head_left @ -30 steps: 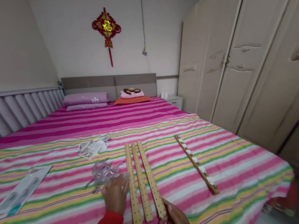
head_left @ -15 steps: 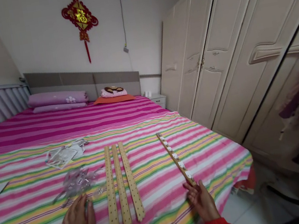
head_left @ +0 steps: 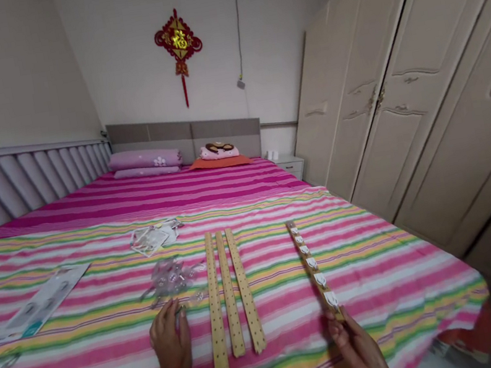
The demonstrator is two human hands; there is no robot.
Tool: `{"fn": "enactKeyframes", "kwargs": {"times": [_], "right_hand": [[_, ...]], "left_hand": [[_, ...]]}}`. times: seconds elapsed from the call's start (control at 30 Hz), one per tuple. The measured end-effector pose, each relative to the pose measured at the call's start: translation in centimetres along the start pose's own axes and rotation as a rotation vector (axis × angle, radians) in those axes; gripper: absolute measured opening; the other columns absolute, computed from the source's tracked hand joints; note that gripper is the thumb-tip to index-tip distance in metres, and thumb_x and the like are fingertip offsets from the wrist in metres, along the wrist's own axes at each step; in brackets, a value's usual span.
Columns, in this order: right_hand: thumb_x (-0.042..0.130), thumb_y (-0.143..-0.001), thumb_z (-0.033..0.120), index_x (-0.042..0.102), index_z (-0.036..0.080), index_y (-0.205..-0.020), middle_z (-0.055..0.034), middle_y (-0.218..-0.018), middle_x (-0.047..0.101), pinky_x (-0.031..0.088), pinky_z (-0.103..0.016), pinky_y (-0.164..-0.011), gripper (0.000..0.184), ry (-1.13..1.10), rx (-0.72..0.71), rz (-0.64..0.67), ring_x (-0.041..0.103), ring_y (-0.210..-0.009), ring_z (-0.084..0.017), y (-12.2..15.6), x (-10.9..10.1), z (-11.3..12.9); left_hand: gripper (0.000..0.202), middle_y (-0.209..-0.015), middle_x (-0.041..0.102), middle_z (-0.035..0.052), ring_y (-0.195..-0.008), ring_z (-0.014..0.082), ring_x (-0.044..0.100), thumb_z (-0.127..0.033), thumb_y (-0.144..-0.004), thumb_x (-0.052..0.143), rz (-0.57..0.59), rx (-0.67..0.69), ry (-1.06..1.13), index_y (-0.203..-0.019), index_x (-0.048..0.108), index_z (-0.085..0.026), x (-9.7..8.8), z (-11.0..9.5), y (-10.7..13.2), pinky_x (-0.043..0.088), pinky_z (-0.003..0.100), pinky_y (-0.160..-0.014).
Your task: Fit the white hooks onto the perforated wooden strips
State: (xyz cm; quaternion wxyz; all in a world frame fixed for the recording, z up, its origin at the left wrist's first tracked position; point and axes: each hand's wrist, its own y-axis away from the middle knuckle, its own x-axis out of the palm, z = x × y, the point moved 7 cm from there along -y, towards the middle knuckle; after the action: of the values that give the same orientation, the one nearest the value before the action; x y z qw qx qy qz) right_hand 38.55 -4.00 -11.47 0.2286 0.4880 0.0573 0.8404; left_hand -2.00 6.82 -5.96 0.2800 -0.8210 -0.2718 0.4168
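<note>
"Strip of wood [head_left: 315,271] set with white hooks [head_left: 320,279], right side of a striped bed [head_left: 272,261]: who has hold of it?"

"A person's right hand [head_left: 358,344]. Its grip pinches the near end between thumb and fingers, while the far end points toward the headboard [head_left: 180,133]."

"And the left hand [head_left: 171,336]?"

"It rests with fingers curled at the near edge of a heap of clear plastic pieces [head_left: 171,278]. Something small glints by the thumb; whether that grip holds anything, one cannot tell."

"Between the two hands?"

"Three wooden bars [head_left: 229,293] dotted with dark marks, side by side and apart, neither hand on them."

"How would the hooked piece handle?"

"Light and stiff, by the look of it, unlikely to bend, with dry wood that should not slip. The bare end past the last hook seems the surest hold; the hooks themselves look thin, probably the fragile part, and make poor handles."
</note>
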Motion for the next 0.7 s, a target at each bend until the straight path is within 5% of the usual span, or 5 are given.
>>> {"fn": "enactKeyframes", "kwargs": {"times": [0.23,0.37,0.43,0.57,0.7], "right_hand": [[0.080,-0.064,0.021,0.064,0.014,-0.077,-0.0010,-0.067,0.064,0.047,-0.015,-0.047,0.021,0.028,0.074,0.159,0.053,-0.052,-0.006,1.5,6.8,-5.8],[0.078,-0.067,0.027,0.065,0.015,-0.079,-0.0004,-0.066,0.063,0.040,-0.015,-0.045,0.021,0.083,0.098,0.279,0.049,-0.050,-0.006,2.1,12.0,-9.4],[0.076,-0.070,0.030,0.065,0.015,-0.080,-0.0001,-0.065,0.062,0.038,-0.016,-0.046,0.021,0.165,0.084,0.321,0.046,-0.049,-0.006,2.3,14.2,-11.3],[0.070,-0.074,0.041,0.065,0.015,-0.079,0.0067,-0.048,0.046,0.030,-0.018,-0.043,0.027,0.319,0.035,0.428,0.034,-0.042,-0.006,2.8,17.4,-15.2],[0.069,-0.073,0.048,0.064,0.014,-0.081,0.0085,-0.045,0.040,0.026,-0.019,-0.044,0.035,0.413,0.047,0.435,0.032,-0.042,-0.006,3.0,18.2,-17.9]], "left_hand": [[0.042,-0.119,0.056,0.0124,-0.118,0.0271,0.047,-0.045,-0.085,0.039,0.033,-0.248,0.340,-0.110,0.061,-0.019,-1.1,-1.9,-0.4,0.033,0.046,-0.102],[0.055,-0.121,0.058,0.0098,-0.109,0.0244,0.055,-0.056,-0.081,0.048,0.453,-0.614,0.781,-0.124,0.053,-0.022,1.3,-5.2,0.6,0.047,0.037,-0.087],[0.067,-0.110,0.062,0.0097,-0.093,0.0224,0.062,-0.056,-0.075,0.057,0.624,-0.690,0.912,-0.131,0.045,-0.022,2.4,-7.4,1.5,0.051,0.034,-0.074],[0.088,-0.089,0.062,0.0039,-0.065,0.0142,0.062,-0.049,-0.062,0.073,0.611,-0.671,1.056,-0.137,0.036,-0.022,3.5,-9.6,1.5,0.050,0.026,-0.057],[0.072,-0.079,0.064,0.0019,-0.053,0.0121,0.057,-0.054,-0.068,0.065,0.504,-0.661,1.017,-0.129,0.045,-0.021,4.1,-8.3,0.3,0.046,0.024,-0.048]]}}
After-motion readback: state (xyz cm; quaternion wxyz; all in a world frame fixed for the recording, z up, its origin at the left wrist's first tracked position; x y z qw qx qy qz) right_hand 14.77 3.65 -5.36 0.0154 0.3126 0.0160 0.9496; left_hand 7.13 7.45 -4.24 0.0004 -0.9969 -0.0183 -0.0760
